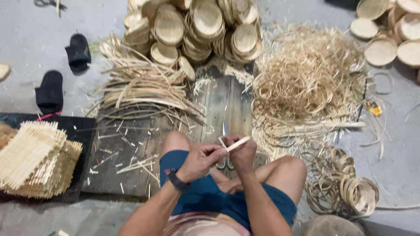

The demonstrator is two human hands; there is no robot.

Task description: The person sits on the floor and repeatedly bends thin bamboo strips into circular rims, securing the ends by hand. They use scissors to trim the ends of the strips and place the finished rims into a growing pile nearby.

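Right now the left hand [199,159] and the right hand [242,154] meet in front of the knees, and both pinch one thin pale bamboo strip [236,143]. The fingers of each hand are curled tight on it. The strip pokes up and to the right from between the hands. It looks like the person is bending or working the strip into shape, so this seems to be the middle of making one small piece. A next move would need a firm, slow bend, so the thin strip does not snap.

Just past the hands, a pair of scissors [225,148] lies on the dark wooden board [218,100], partly hidden.

Counting things: two hands, one strip held, one pair of scissors. Two black slippers [63,72] sit far to the left on the grey floor. One stack of square woven mats [35,159] rests near on the left. A heap of round woven lids [197,28] is far in the middle, and another heap [391,32] is far right; each has too many to count. A pile of loose flat strips [140,87] lies left of the board. A big tangle of thin curls [306,74] lies to the right, and a bunch of bamboo rings [345,183] sits near on the right, also too many to count.
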